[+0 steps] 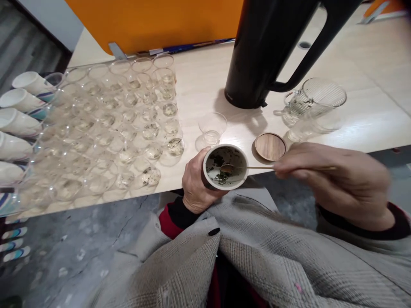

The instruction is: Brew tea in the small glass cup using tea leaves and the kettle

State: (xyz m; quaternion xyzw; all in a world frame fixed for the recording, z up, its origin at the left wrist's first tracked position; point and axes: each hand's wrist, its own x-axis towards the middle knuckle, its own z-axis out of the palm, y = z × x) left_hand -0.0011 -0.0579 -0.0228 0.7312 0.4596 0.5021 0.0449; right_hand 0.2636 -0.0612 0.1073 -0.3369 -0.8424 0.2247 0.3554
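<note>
My left hand (201, 182) is wrapped around a pale canister (241, 182), tilted so its mouth faces me. Dark green dried tea leaves (220, 160) lie inside it. Between the fingers of my right hand (340, 179) is the handle of a thin gold-coloured spoon (261, 167), and its bowl dips into the canister among the leaves. A round wooden lid (270, 146) rests on the table just beyond the spoon. Behind the canister stands a single clear plastic cup (212, 126); whether it holds anything is hard to make out.
Rows of clear cups (105, 119), several with leaves at the bottom, fill the table's left side. Stacked paper cups (19, 122) lie at the far left. A tall black kettle (266, 51) and a glass pitcher (324, 94) stand behind, before an orange panel (160, 23).
</note>
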